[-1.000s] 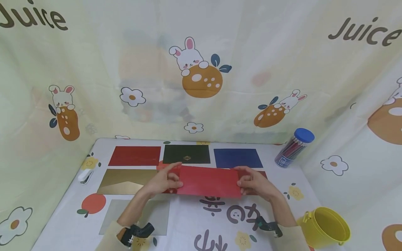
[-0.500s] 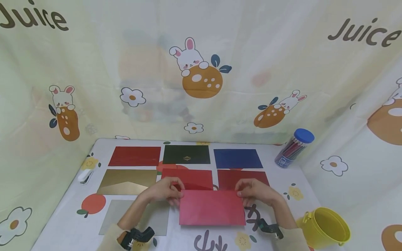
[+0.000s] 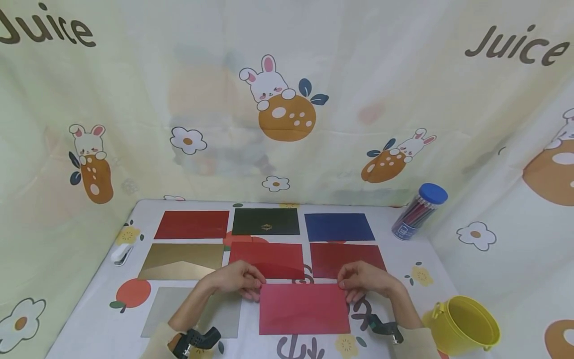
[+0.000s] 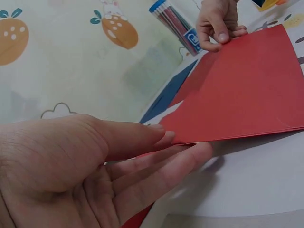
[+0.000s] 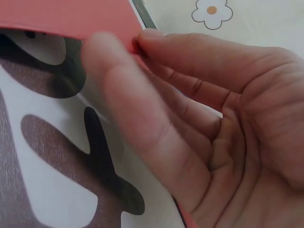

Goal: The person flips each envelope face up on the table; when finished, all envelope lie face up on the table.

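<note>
A plain pinkish-red rectangular card [image 3: 305,309] is at the near middle of the table. In the left wrist view the card [image 4: 251,85] is slightly raised off the cloth, and its edge looks doubled. My left hand [image 3: 239,280] pinches its far left corner between thumb and fingers. At the far right corner, the thumb and fingers of my right hand [image 3: 365,280] pinch it; the right wrist view shows the tips at the corner. Just beyond the held card lie a red card [image 3: 266,259] and a darker red card [image 3: 347,259].
Further cards lie flat: dark red [image 3: 192,224], green [image 3: 266,221], blue [image 3: 339,227], gold [image 3: 179,259] and grey [image 3: 163,306]. A blue-lidded jar of pencils [image 3: 419,212] stands back right. At the right is a yellow bucket [image 3: 466,324]; at the left edge, a small white stapler [image 3: 121,254].
Both hands have brought the red card from above the middle row down toward the near side, uncovering the two red cards there. The card has tilted flatter and moved slightly right.
</note>
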`<state>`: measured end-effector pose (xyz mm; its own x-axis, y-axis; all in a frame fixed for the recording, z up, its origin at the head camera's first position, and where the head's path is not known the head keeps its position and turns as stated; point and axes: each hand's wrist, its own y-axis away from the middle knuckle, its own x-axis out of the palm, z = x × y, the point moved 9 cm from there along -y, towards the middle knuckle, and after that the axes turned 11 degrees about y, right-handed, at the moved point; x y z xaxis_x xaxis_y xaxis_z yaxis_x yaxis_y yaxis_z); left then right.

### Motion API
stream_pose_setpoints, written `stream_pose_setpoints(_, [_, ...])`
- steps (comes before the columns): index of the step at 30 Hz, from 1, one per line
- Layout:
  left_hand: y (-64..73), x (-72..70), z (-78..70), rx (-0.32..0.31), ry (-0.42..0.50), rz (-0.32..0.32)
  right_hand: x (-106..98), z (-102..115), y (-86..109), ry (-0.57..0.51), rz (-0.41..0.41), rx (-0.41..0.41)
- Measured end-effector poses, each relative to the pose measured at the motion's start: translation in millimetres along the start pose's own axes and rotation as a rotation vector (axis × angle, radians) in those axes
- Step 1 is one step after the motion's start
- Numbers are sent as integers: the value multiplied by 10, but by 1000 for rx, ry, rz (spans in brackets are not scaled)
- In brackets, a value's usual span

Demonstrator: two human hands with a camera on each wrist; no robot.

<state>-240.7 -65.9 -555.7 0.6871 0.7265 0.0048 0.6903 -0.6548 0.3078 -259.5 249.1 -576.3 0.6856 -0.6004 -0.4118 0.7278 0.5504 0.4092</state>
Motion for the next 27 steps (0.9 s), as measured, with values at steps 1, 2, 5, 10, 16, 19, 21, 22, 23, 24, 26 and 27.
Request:
stream_pose_setpoints(1, [4,-2,6,-6,-2,-3,2,-7,0,8,-2,3])
stream_pose_setpoints(2, [7,-5,8,-10,-6,-5,5,-11,0,16,-3,5])
stream_pose_setpoints(5, [10,-14,20,-22,-10,-10,11,-16,0,38,-6,9])
stream_pose_setpoints(10, [6,-43,37,-21,-25,-11,-3,-12,6,60,-15,15])
stream_pose_setpoints(16, [12,-79,43,-9,-44,-6,-41,-7,11,87,-41,18])
stream_pose_setpoints(19, [32,-90,22,-2,-47,0,-69,8,10,115,-70,13])
stream_pose_setpoints(21, [53,-116,2,8,-59,-3,-85,19,10,127,-87,14])
stream_pose_setpoints(22, [65,-130,-9,14,-66,-5,-89,19,9,126,-91,17])
stream_pose_setpoints(23, [80,-147,-21,20,-71,-8,-91,19,7,126,-93,18])
stream_pose_setpoints(24, [94,-168,-27,23,-74,-10,-93,18,4,125,-94,20])
stream_pose_setpoints(26, [130,-217,-50,28,-73,-14,-94,31,7,120,-94,17])
stream_pose_setpoints(27, [146,-246,-54,28,-67,-16,-96,41,9,117,-94,11])
